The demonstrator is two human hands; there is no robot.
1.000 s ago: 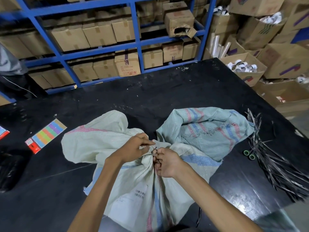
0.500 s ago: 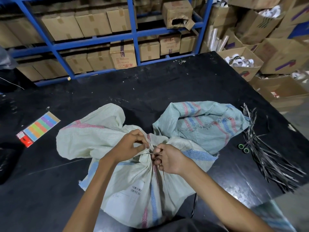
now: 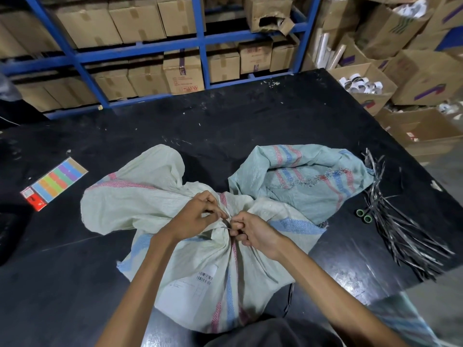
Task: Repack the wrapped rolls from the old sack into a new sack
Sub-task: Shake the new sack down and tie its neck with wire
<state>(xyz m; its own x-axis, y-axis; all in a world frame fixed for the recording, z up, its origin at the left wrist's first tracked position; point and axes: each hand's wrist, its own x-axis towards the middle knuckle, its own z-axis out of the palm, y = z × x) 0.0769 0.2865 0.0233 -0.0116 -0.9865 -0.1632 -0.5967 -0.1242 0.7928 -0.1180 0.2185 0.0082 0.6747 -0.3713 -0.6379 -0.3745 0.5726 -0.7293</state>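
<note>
Counter (image 3: 225, 126): black, carries everything.

Cream sack (image 3: 190, 284): at the near edge, centre, right in front of you. The body bulges, so I'd guess the rolls are inside; none are visible. Long axis runs from the near edge toward the far edge, with the neck pointing away from you. Past the neck the slack top fans out toward the left edge.

Blue sack (image 3: 308, 186): beyond and right of the cream one, touching it near your right hand. It lies flat and slumped, long axis slanting toward the right edge, with its frayed mouth at that end. It looks empty or nearly so. I can't tell which sack is the old one.

Strips (image 3: 400, 234): a dark bundle along the right edge, probably spare ties kept within reach.

Left hand (image 3: 193, 219) and right hand (image 3: 255, 232): both at the gathered neck, which keeps it bunched. Fingers (image 3: 213, 205) on both are curled and pinching the tie.

Scissors (image 3: 363, 215): green handles, just beside the strips, untouched.

Tie (image 3: 226, 225): a thin dark strip around the neck, between your hands. I can't say whether you're knotting or undoing it.
</note>
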